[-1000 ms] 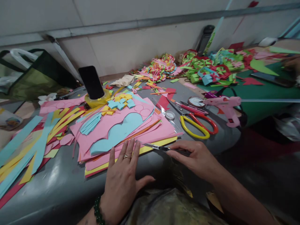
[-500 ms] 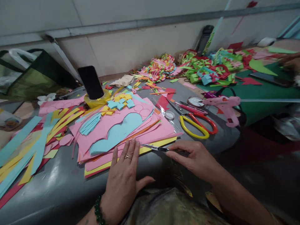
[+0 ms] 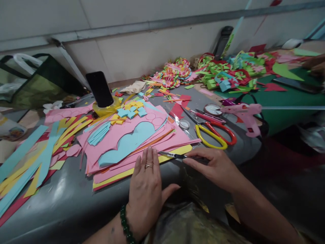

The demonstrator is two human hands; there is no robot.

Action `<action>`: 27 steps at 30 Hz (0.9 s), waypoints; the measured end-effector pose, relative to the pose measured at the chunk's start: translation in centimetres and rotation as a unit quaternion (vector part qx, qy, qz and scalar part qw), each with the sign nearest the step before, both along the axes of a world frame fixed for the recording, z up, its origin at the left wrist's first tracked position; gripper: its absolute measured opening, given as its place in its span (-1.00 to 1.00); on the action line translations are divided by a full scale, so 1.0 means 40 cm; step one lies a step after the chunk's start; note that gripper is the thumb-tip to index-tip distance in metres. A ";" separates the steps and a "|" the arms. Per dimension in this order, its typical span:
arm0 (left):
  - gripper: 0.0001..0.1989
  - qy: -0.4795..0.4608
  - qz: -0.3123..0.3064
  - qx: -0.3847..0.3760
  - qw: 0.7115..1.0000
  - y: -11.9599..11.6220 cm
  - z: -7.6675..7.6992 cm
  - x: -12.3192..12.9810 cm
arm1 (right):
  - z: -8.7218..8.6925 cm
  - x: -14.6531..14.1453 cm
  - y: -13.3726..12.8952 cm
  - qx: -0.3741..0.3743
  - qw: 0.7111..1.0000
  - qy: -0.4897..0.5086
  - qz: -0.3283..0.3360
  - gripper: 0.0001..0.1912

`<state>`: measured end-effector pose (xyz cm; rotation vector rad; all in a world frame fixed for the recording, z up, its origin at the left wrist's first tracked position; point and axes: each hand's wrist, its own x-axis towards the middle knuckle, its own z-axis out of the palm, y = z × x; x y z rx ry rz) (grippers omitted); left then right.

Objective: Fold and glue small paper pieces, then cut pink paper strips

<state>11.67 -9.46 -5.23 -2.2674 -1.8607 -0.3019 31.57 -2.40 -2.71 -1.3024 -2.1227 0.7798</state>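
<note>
My left hand (image 3: 147, 183) lies flat with its fingers stretched over the front edge of a paper stack, thumb out to the side. In my right hand (image 3: 214, 166) is a slim blade tool (image 3: 176, 156) with a silver tip and dark body; its exact kind is hard to tell. That tip points left along the yellow sheet (image 3: 185, 149) and ends close to my left fingers. Above the yellow sheet lie pink paper sheets (image 3: 111, 177) and a wavy-edged light blue piece (image 3: 132, 142). Pleated blue paper (image 3: 99, 133) and small yellow and blue pieces (image 3: 130, 113) rest on top.
Yellow-and-red-handled scissors (image 3: 212, 135) and a pink glue gun (image 3: 247, 113) lie to the right. A phone (image 3: 99, 88) stands in a yellow holder. Paper strips (image 3: 47, 156) cover the left. Paper flowers (image 3: 175, 73) pile up behind. Another person's hand (image 3: 315, 66) shows at far right.
My left hand has slid to the right along the front of the stack. The blade tool and my right hand have shifted slightly right. The view has moved a little.
</note>
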 end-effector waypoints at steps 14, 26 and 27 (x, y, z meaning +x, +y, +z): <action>-0.14 0.020 -0.036 -0.013 0.999 -0.006 -0.003 -0.055 | -0.014 -0.002 -0.004 0.004 1.000 -0.009 -0.023 -0.80; -0.13 0.012 -0.030 -0.035 0.999 -0.004 -0.001 -0.051 | -0.020 0.015 -0.008 -0.025 0.999 0.039 0.003 -0.80; -0.12 0.011 -0.031 -0.037 0.999 -0.004 0.000 -0.051 | -0.019 0.017 -0.009 -0.026 0.999 0.038 0.004 -0.80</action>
